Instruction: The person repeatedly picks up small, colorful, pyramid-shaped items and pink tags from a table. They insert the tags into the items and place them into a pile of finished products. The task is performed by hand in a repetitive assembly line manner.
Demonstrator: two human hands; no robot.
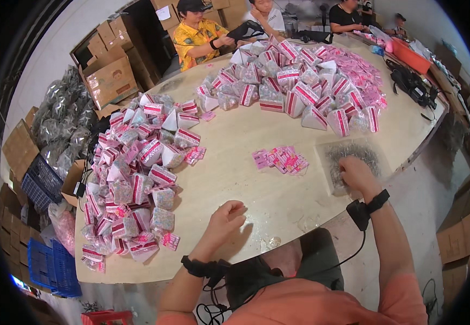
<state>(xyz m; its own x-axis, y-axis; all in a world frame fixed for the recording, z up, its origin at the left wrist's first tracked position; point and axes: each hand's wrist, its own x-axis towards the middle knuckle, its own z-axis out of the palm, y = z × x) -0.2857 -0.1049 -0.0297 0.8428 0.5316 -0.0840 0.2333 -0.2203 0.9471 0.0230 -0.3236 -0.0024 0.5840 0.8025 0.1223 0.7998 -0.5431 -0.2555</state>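
Right hand (355, 172): fingers curled, pressing into a clear bag of small dark bits (354, 158) near the table's (245, 162) right edge.
Left hand (225, 215): loosely closed on the table, holding nothing visible.
Between hands: small pink cards (281, 159).
Left side: heap of pink packets (132, 184).
Far side: bigger packet heap (300, 81).

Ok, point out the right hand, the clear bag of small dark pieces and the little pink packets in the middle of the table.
right hand (355, 172), head view, on its back.
clear bag (354, 154), head view, on its dark contents above the hand.
pink packets (281, 159), head view, middle of the loose cluster.
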